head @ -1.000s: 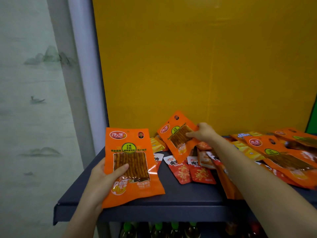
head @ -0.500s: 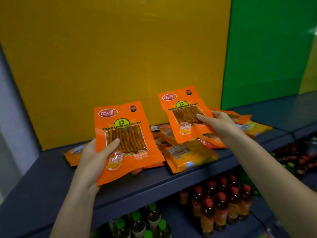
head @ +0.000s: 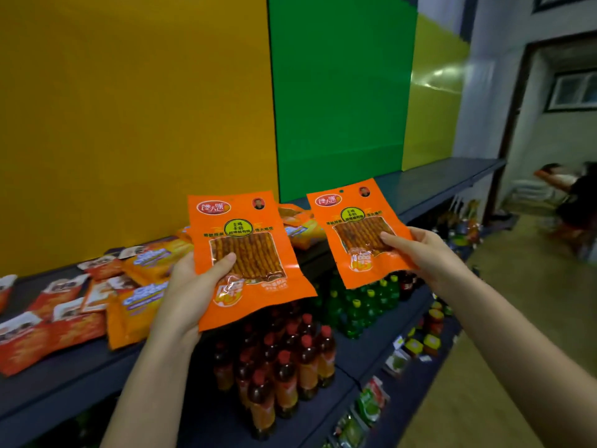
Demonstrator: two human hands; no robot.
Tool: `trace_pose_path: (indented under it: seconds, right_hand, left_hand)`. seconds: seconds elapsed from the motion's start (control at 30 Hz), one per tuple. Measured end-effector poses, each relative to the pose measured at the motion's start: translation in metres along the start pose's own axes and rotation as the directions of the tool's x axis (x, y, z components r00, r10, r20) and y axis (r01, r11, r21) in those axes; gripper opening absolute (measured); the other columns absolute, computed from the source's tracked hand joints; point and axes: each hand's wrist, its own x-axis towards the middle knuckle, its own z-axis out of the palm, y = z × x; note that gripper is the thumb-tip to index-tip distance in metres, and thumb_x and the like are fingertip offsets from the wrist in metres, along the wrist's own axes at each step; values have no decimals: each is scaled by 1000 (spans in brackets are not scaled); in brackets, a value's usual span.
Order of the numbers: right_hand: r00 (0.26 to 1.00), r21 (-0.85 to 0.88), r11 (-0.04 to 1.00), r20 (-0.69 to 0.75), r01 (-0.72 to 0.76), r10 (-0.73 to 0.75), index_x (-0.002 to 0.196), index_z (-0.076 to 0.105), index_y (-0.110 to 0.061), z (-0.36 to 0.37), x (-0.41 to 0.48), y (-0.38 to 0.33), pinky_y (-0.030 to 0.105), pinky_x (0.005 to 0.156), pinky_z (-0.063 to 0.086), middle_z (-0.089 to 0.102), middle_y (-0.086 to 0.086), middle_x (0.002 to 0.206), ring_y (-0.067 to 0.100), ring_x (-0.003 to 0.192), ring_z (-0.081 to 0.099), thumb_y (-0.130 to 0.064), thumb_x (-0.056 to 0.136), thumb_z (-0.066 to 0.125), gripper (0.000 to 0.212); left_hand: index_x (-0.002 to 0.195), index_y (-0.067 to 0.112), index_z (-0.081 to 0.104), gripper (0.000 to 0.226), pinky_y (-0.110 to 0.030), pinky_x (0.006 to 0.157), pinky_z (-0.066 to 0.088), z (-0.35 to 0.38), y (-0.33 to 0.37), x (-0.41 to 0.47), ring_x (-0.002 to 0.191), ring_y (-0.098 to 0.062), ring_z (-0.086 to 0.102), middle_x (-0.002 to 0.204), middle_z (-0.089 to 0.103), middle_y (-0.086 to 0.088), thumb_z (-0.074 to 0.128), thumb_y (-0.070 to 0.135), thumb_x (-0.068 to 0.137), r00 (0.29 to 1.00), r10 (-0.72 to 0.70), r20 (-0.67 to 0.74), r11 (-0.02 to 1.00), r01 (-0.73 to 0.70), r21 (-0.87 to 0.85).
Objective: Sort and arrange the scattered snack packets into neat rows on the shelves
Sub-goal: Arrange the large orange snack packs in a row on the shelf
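My left hand [head: 189,292] holds an orange snack packet [head: 247,253] upright by its lower left corner, above the shelf's front edge. My right hand [head: 426,253] grips a second, identical orange packet [head: 355,227] by its right side, held out over the lower shelf. Both packets have a clear window showing brown sticks. On the dark shelf [head: 64,376] to the left lie scattered red-and-white packets [head: 48,331] and yellow-orange packets [head: 139,305]. More orange packets [head: 297,224] lie behind, between the two held ones.
Yellow and green panels back the shelf. Below it stand red-capped bottles [head: 284,367] and green bottles [head: 365,305], with small packets [head: 368,405] lower down. The shelf's right stretch [head: 445,176] is bare. A person [head: 568,195] is at the far right by a doorway.
The view has swung right along the shelf. Both hands carried their orange packets rightward, and the right packet is lifted off the pile and held out past the shelf edge.
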Motion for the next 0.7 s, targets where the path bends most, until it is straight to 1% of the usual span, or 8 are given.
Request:
trace_pose_path:
  seconds: [0.07, 0.17, 0.27, 0.33, 0.47, 0.5, 0.6, 0.7]
  right_hand:
    - [1000, -12, 1000, -3, -11, 11, 96, 63, -15, -31, 7, 4, 18, 55, 52, 69, 2, 78, 2, 48, 64, -21, 85, 65, 13]
    - [1000, -4, 1000, 3, -13, 13, 92, 63, -16, -73, 21, 9, 17, 52, 54, 69, 2, 79, 3, 49, 65, -21, 85, 65, 8]
    - [1000, -23, 1000, 14, -14, 15, 91, 62, -19, -106, 37, 16, 22, 58, 51, 69, 1, 78, 3, 50, 65, -23, 86, 65, 7]
    - [1000, -30, 999, 18, -20, 21, 92, 63, -19, -125, 49, 19, 22, 57, 52, 70, 0, 78, 5, 51, 65, -23, 86, 64, 8]
    - [1000, -27, 999, 19, -17, 18, 92, 63, -17, -153, 72, 18, 26, 60, 50, 69, 4, 78, 15, 60, 63, -22, 86, 64, 7]
    - [1000, -25, 1000, 21, -17, 17, 89, 62, -18, -159, 79, 18, 24, 59, 51, 69, 4, 78, 13, 59, 64, -21, 87, 63, 4]
    - [999, -11, 1000, 30, -16, 16, 85, 60, -21, -171, 106, 24, 14, 47, 51, 68, 3, 76, 4, 47, 64, -21, 88, 62, 4]
    - [999, -2, 1000, 38, -12, 12, 88, 60, -19, -180, 137, 30, 13, 43, 48, 68, 4, 77, 3, 45, 63, -21, 88, 62, 3]
  left_hand:
    - [101, 22, 61, 17, -26, 53, 50, 34, -6, -3, 68, -17, 66, 87, 69, -3, 62, 15, 86, 1000, -23, 13, 1000, 23, -18]
    - [101, 24, 60, 17, -27, 54, 51, 82, -16, -7, 70, -17, 66, 87, 69, -1, 61, 14, 87, 999, -42, 30, 998, 43, -36]
    - [101, 25, 60, 17, -30, 60, 51, 122, -28, -10, 76, -19, 67, 92, 69, -2, 60, 15, 88, 999, -51, 16, 998, 52, -48]
    - [106, 22, 60, 20, -31, 64, 52, 148, -34, -9, 79, -20, 66, 94, 69, -2, 60, 13, 89, 998, -66, 3, 996, 66, -59]
    - [106, 20, 59, 19, -28, 62, 51, 192, -38, 5, 76, -18, 65, 90, 68, -1, 58, 11, 89, 997, -76, -6, 995, 75, -66]
    - [106, 19, 59, 19, -29, 62, 52, 203, -41, 11, 76, -18, 65, 90, 68, -2, 58, 10, 89, 997, -79, -7, 995, 78, -63]
    - [105, 16, 60, 21, -30, 63, 53, 232, -50, 35, 75, -21, 65, 90, 68, -6, 58, 4, 87, 997, -77, 7, 996, 78, -46]
    - [88, 18, 61, 21, -28, 61, 52, 260, -59, 67, 69, -20, 63, 85, 66, -9, 57, -2, 84, 998, -61, -6, 998, 61, -16]
